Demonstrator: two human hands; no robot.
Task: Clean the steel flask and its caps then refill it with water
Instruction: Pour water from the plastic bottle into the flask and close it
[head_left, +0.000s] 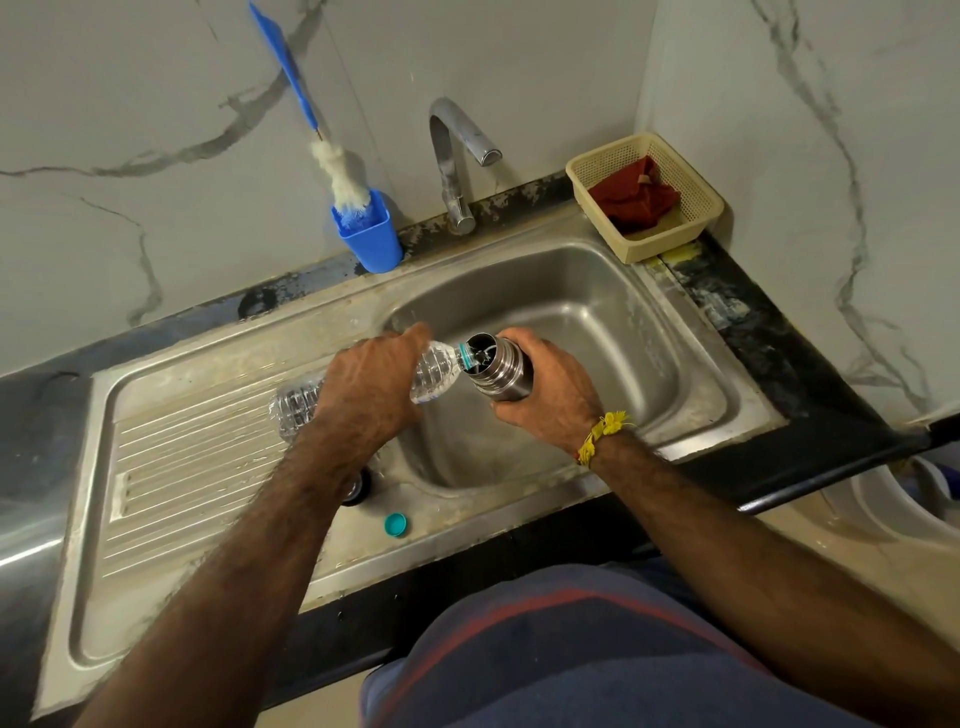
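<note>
- The right hand (545, 389) grips the open steel flask (498, 366) over the sink (691, 374)
- The left hand (374, 384) clasps a tilted plastic bottle (434, 371), mouth at the flask's opening
- A teal cap (396, 524) lies on the sink's front rim
- A blue cup (371, 239) holds a brush (337, 171); a basket (691, 187) holds a red cloth (634, 195)

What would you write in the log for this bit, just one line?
step: refill | left hand: tips plastic bottle | right hand: holds steel flask over sink | bottle cap: off, on sink edge

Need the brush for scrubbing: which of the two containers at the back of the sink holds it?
The blue cup left of the tap; the beige basket holds only a red cloth.
</note>
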